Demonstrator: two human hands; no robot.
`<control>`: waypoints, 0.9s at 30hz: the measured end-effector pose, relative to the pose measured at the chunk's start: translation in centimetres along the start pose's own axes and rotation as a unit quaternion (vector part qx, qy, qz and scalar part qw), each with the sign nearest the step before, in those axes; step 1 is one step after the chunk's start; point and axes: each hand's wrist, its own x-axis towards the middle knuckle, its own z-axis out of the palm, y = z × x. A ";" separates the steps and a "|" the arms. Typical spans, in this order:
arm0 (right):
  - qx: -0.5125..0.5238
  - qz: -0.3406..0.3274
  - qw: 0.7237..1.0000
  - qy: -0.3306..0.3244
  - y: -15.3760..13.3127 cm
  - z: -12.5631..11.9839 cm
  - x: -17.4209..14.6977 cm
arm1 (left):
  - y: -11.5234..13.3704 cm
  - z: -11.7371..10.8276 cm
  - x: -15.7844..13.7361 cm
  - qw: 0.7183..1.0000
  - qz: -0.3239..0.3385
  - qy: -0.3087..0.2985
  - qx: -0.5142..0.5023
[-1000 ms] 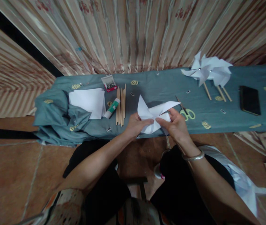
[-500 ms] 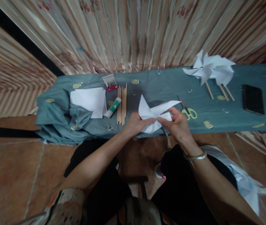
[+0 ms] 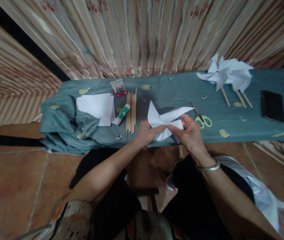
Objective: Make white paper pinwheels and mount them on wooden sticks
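A white paper pinwheel (image 3: 165, 117) with folded blades is held between both hands above the near edge of the cloth-covered bench. My left hand (image 3: 147, 131) grips its left side, the thumb pressed near the centre. From the right, my right hand (image 3: 188, 130) pinches it, its thumb tip meeting the left thumb at the middle. The thumbs hide the pinwheel's centre, and the fingers underneath are mostly out of sight. Just right of my right hand lie scissors (image 3: 203, 121) with pale green handles. Several wooden sticks (image 3: 131, 113) lie left of the pinwheel.
A glue stick (image 3: 122, 114), a stack of white paper (image 3: 95, 106) and an open box of pins (image 3: 120, 90) are at the left. Finished pinwheels on sticks (image 3: 228, 74) and a black phone (image 3: 272, 106) lie at the right. A curtain (image 3: 142, 36) hangs behind the bench.
The view has shifted very slightly, so the bench things appear a little further right. Both hands keep the same hold on the paper pinwheel.
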 end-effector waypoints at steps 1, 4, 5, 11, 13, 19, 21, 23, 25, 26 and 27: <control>-0.003 -0.002 1.000 0.000 0.0 0.0 0.0 | 0.0 0.0 0.0 1.000 0.000 0.002 0.001; -0.011 -0.008 1.000 0.001 0.1 0.0 -0.1 | 0.2 0.0 -0.1 1.000 0.004 0.007 0.001; -0.014 -0.010 1.000 0.002 0.1 0.0 -0.1 | 0.2 0.0 -0.1 1.000 0.006 0.009 0.000; -0.019 -0.015 1.000 0.006 -0.1 0.3 -0.3 | 0.1 -0.1 0.1 1.000 0.024 0.008 0.002; -0.016 -0.012 1.000 0.008 -0.2 0.4 -0.3 | 0.0 -0.1 0.1 1.000 0.026 0.008 0.003; 0.008 -0.001 1.000 0.009 -0.2 0.5 -0.3 | 0.0 -0.2 0.1 1.000 0.026 -0.003 -0.003; 0.012 -0.001 1.000 0.011 -0.2 0.6 -0.2 | 0.1 -0.3 0.1 1.000 0.031 -0.001 -0.002; 0.011 -0.005 1.000 0.018 -0.3 0.8 -0.2 | 0.2 -0.4 0.1 0.999 0.033 0.004 0.001; 0.013 -0.007 1.000 0.027 -0.4 0.9 -0.1 | 0.3 -0.5 0.2 0.999 0.030 0.011 -0.001; 0.017 -0.005 0.999 0.032 -0.5 0.9 0.0 | 0.4 -0.6 0.3 1.000 0.027 0.015 -0.004; 0.022 -0.004 0.999 0.035 -0.5 0.9 0.0 | 0.5 -0.7 0.3 0.999 0.024 0.019 -0.011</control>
